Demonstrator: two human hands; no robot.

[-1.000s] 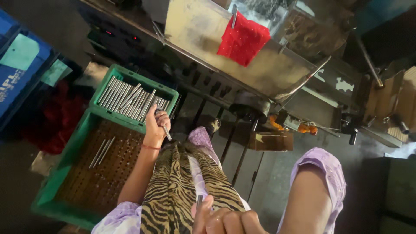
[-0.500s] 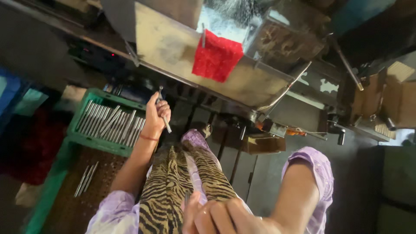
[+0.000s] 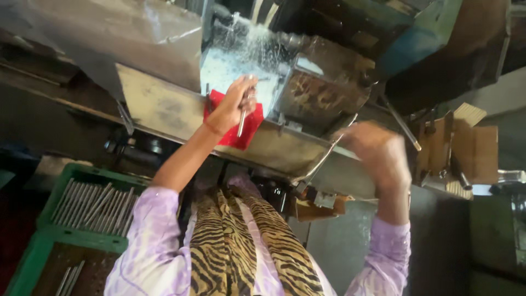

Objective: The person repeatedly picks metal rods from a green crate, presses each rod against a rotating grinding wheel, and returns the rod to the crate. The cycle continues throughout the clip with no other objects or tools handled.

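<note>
Nearest: striped brown-and-tan cloth point(image 3: 246, 246) over the person's lap, lilac sleeves on both arms.

Low left, a green crate point(image 3: 71, 238). Its far compartment holds a loose layer of grey metal rods point(image 3: 93, 205), most lying parallel and slanting up to the right. A few more rods lie in the near compartment at the bottom left corner.

Left arm stretched up and away from the body, elbow nearly straight. Left hand point(image 3: 233, 104) at the front edge of the machine's metal tray point(image 3: 159, 109), wrist bent, knuckles toward the camera. Fingers curled together, clamped on one metal rod point(image 3: 241, 121).

Rod: thin, straight, plain grey, dull shine. Long axis close to upright, tilted slightly; lower end points down and a little left, sticking out below the fist. Upper part hidden in the fingers. It hangs in front of a red cloth point(image 3: 233, 123) draped over the tray's front edge.

Right hand point(image 3: 378, 156) raised near the right end of the tray, forearm upright, elbow bent. Badly blurred; cannot tell whether its fingers are apart or closed, or whether it holds anything.

Farthest: white liquid point(image 3: 241, 60) sprays down into the machine behind the left hand. Cardboard boxes point(image 3: 466, 145) at the right.
</note>
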